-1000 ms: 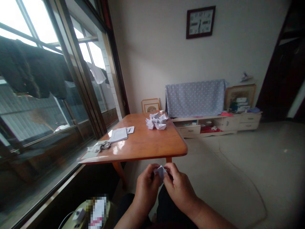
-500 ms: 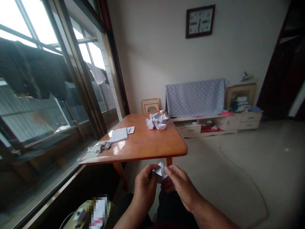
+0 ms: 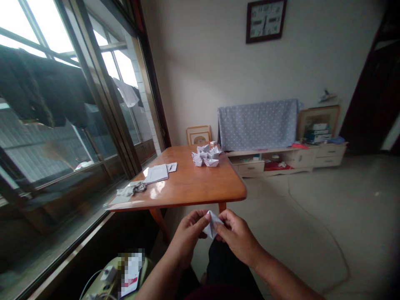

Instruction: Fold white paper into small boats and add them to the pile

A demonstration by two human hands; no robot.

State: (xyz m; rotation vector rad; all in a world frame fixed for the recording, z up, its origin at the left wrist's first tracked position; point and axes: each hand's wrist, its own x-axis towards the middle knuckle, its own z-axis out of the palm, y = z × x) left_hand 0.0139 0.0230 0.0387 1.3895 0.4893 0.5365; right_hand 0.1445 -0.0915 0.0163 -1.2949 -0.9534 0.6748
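Folded white paper [image 3: 212,224] is pinched between the left hand [image 3: 187,233] and right hand [image 3: 238,238], fingertips grasping its edges; steady, even pressure keeps creases sharp. More folded paper shapes [image 3: 205,157] lie on a wooden table [image 3: 190,191] ahead of the hands.

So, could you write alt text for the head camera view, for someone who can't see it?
The left hand and right hand pinch a small folded white paper above the person's lap. Beyond them, a wooden table holds a heap of folded paper shapes and a stack of papers, beside a large window.
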